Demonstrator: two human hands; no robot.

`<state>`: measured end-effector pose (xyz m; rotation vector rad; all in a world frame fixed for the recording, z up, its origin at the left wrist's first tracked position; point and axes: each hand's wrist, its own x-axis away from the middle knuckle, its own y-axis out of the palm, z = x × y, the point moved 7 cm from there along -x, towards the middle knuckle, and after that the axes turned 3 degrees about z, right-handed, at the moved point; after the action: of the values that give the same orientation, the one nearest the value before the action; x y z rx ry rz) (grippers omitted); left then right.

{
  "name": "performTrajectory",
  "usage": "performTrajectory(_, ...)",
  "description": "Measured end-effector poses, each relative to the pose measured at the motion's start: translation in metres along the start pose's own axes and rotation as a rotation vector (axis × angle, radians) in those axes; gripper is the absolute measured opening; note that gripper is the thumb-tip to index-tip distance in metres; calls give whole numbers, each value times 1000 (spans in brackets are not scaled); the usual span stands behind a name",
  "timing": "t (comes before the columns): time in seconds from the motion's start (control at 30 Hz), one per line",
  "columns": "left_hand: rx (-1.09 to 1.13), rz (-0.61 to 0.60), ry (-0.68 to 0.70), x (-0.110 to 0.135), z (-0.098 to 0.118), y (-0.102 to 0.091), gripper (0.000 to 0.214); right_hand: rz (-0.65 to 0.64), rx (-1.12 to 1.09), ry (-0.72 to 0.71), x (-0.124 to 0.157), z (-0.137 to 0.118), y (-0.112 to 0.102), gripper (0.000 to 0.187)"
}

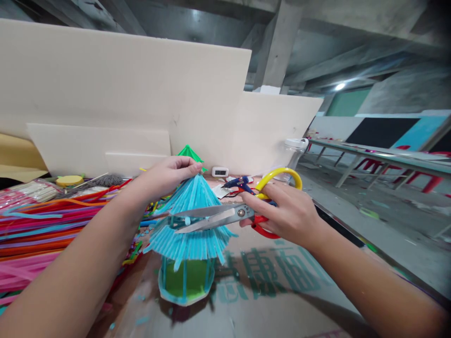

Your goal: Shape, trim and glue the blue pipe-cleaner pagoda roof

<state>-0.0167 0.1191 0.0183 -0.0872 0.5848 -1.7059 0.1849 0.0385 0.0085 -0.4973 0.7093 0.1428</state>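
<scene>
A blue two-tiered model pavilion (192, 244), made of fuzzy pipe-cleaner strips, stands on a cardboard sheet in front of me. Its base is a green-floored polygon with a pale rim. My left hand (176, 170) pinches the tip of the upper roof between thumb and fingers. In my right hand (282, 206) are scissors (225, 217) with one yellow and one red handle loop. Their blades are parted and reach across the pavilion between the two roof tiers. A small blue bit shows between the blades.
Colourful pipe cleaners (38, 230) lie heaped on the left. Behind the pavilion are a green peaked piece (190, 152), a small white digital timer (220, 172) and a blue glue gun (239, 183). A clear lidded jar (291, 155) stands at the back right, before pale upright boards (123, 89).
</scene>
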Motion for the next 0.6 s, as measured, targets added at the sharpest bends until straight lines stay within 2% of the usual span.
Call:
performTrajectory(0.1, -10, -5, 22, 0, 1, 0, 34, -11, -4, -2, 0, 0, 1, 32)
performTrajectory(0.23, -7, -11, 16, 1, 0, -1, 34, -12, -18, 10, 0, 1, 6, 41)
performTrajectory(0.37, 17, 8, 19, 0, -1, -7, 32, 14, -59, 102, 2, 10, 8, 49)
performTrajectory(0.47, 60, 34, 57, -2, -1, -15, 32, 54, -187, 183, 2, 20, 5, 51)
performTrajectory(0.6, 93, 40, 108, -4, -1, -19, 34, 30, -351, 295, 6, 34, 8, 52)
